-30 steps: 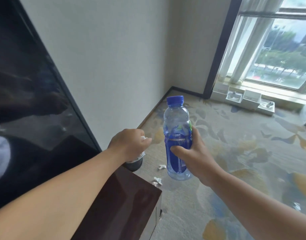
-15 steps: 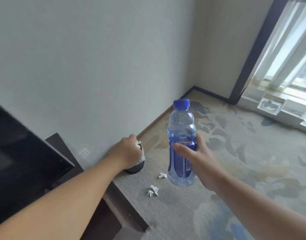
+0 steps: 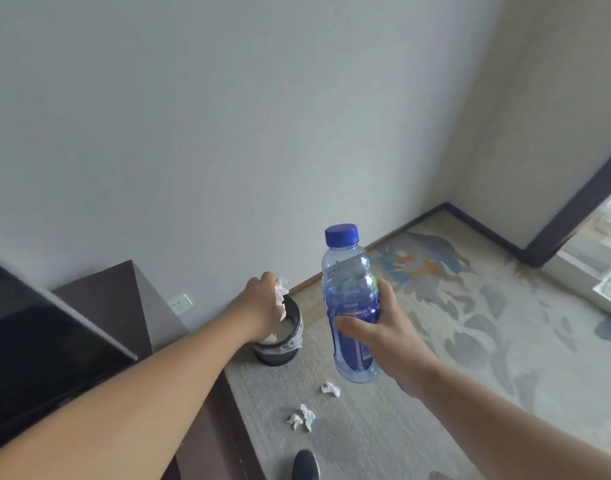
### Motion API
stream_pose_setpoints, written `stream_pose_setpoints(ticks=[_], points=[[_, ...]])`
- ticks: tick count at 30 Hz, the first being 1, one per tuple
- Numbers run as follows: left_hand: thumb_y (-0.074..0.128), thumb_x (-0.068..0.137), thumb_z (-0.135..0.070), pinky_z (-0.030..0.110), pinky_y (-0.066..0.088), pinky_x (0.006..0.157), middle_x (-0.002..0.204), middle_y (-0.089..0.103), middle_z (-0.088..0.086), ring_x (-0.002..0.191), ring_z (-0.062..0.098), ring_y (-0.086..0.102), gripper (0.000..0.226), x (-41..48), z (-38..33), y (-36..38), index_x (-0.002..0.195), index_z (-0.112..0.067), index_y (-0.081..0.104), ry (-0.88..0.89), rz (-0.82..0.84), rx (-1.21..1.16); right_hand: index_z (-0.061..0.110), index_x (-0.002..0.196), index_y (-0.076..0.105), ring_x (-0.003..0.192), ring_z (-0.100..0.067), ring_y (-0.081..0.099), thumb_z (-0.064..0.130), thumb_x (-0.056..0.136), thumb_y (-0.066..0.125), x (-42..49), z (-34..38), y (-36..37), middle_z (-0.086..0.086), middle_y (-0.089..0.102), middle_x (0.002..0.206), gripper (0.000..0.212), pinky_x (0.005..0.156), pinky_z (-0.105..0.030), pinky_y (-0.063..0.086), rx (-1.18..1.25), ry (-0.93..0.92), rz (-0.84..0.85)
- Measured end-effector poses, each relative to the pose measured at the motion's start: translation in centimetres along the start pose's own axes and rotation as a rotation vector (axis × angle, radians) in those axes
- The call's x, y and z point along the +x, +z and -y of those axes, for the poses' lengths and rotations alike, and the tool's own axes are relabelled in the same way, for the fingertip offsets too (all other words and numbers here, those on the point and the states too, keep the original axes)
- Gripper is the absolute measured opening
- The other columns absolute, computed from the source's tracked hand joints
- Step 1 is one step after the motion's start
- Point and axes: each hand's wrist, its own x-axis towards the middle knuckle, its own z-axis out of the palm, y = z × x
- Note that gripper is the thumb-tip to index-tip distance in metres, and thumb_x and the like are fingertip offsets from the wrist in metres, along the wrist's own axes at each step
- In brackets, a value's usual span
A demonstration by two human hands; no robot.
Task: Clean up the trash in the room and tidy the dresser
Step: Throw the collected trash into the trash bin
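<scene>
A crumpled tissue [image 3: 281, 295] is pinched in the left hand [image 3: 262, 306] right above the trash bin [image 3: 290, 337]. The bottle [image 3: 351, 306] is gripped mid-label by the right hand [image 3: 376, 337], just beside the bin. It looks light, slick and crushable, so the waist is probably best held. Two paper scraps [image 3: 302, 417] are left near the bin.
</scene>
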Motion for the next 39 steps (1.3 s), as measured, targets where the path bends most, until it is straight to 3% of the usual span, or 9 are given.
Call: stream_pose_setpoints(ticks=[6,10,14,17,21,26,30,34,39], points=[[0.051,0.087,-0.033,0.031,0.039,0.067,0.11,0.05,0.003,0.09,0.022,0.053,0.051,7.1,1.5,-2.1,0.132,-0.014,0.036,-0.065,-0.011,-0.086,0.035,0.115,0.046,0.089,-0.014,0.069,0.011,0.075,0.076,9.1,1.7,0.0,0.002,0.067,0.102,0.055,0.084,-0.041,0.056,-0.108,0.018,0.076],[0.057,0.084,-0.039,0.03,0.04,0.066,0.105,0.05,-0.001,0.088,0.019,0.054,0.058,10.6,2.7,-2.3,0.134,-0.021,0.035,-0.151,-0.071,-0.166,0.036,0.12,0.043,0.09,-0.009,0.067,0.011,0.076,0.075,14.3,1.5,0.3,0.004,0.065,0.106,0.059,0.081,-0.033,0.055,-0.152,0.054,0.127],[0.06,0.084,-0.044,0.032,0.046,0.077,0.117,0.05,0.002,0.094,0.02,0.055,0.055,14.3,4.9,0.0,0.131,-0.025,0.039,-0.21,-0.152,-0.222,0.037,0.125,0.04,0.091,0.0,0.062,0.015,0.075,0.076,20.0,-0.4,0.8,0.011,0.061,0.107,0.065,0.067,-0.014,0.045,-0.258,0.051,0.189],[0.061,0.084,-0.043,0.032,0.047,0.078,0.113,0.044,0.002,0.094,0.022,0.057,0.048,17.6,7.1,3.7,0.128,-0.03,0.045,-0.283,-0.178,-0.286,0.039,0.125,0.038,0.093,0.002,0.058,0.018,0.073,0.077,25.3,-4.4,1.1,0.014,0.059,0.109,0.069,0.068,-0.014,0.043,-0.327,0.055,0.221],[0.065,0.079,-0.039,0.037,0.05,0.086,0.119,0.051,0.001,0.099,0.023,0.059,0.051,22.7,10.7,10.9,0.125,-0.028,0.047,-0.424,-0.23,-0.414,0.041,0.125,0.036,0.093,0.002,0.059,0.028,0.07,0.079,31.6,-12.3,1.9,0.016,0.058,0.111,0.071,0.073,-0.021,0.046,-0.428,0.086,0.306],[0.066,0.079,-0.033,0.038,0.051,0.08,0.116,0.047,0.002,0.096,0.023,0.056,0.051,28.3,15.2,20.2,0.124,-0.022,0.044,-0.559,-0.2,-0.422,0.049,0.124,0.03,0.097,-0.006,0.059,0.04,0.064,0.077,37.7,-22.7,3.1,0.017,0.055,0.114,0.076,0.08,-0.036,0.053,-0.551,0.088,0.34],[0.062,0.082,-0.034,0.033,0.047,0.071,0.113,0.041,0.001,0.09,0.021,0.054,0.05,32.6,18.6,26.1,0.127,-0.024,0.043,-0.618,-0.217,-0.405,0.043,0.127,0.03,0.099,-0.008,0.057,0.041,0.066,0.078,42.1,-29.8,4.5,0.015,0.055,0.114,0.078,0.075,-0.026,0.047,-0.607,0.064,0.383],[0.062,0.083,-0.036,0.035,0.048,0.071,0.118,0.043,0.006,0.09,0.025,0.056,0.052,36.5,22.0,29.8,0.129,-0.021,0.044,-0.667,-0.221,-0.376,0.035,0.129,0.032,0.102,-0.012,0.058,0.039,0.065,0.079,46.1,-35.4,6.4,0.01,0.054,0.119,0.08,0.084,-0.033,0.05,-0.622,0.035,0.403],[0.062,0.078,-0.055,0.042,0.05,0.089,0.129,0.038,0.009,0.107,0.032,0.054,0.074,39.5,25.1,32.3,0.139,-0.024,0.035,-0.676,-0.209,-0.374,0.03,0.135,0.031,0.108,-0.015,0.054,0.041,0.059,0.081,49.4,-39.5,8.9,0.002,0.045,0.127,0.091,0.094,-0.04,0.049,-0.624,0.026,0.413]])
